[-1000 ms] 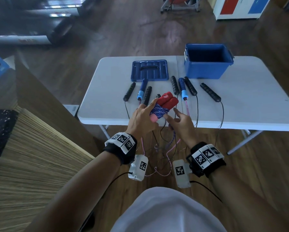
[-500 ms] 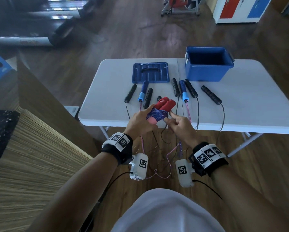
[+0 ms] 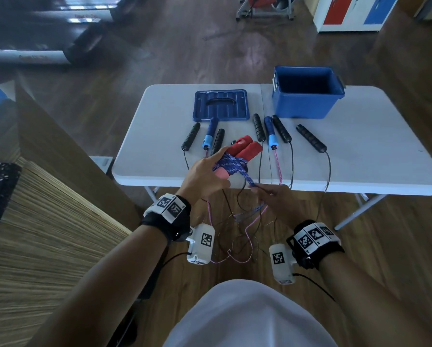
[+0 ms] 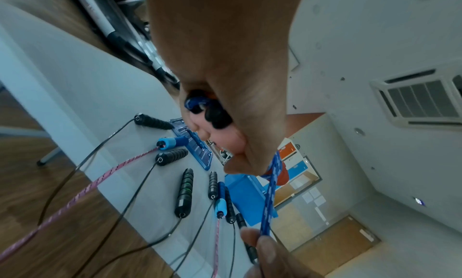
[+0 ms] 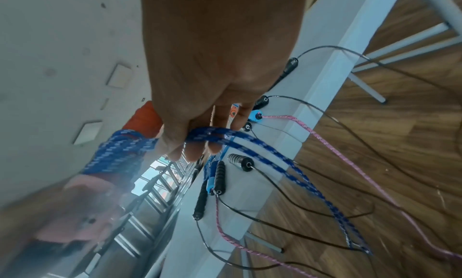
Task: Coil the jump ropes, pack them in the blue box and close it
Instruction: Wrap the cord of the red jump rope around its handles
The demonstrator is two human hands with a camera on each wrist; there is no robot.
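My left hand grips the two red handles of a jump rope, held together above the table's near edge, with blue braided rope wound round them. My right hand pinches the free length of that blue rope just below the bundle; its last loop hangs toward the floor. The open blue box stands at the back right of the white table, and its lid lies flat to the left of it.
Several other rope handles, black and blue, lie in a row on the table, their cords trailing over the near edge in a tangle on the wooden floor. A wooden bench edge sits at my left.
My right hand has drawn back from the bundle toward me, pulling the blue rope taut below the handles. The left hand keeps its hold on the red handles.
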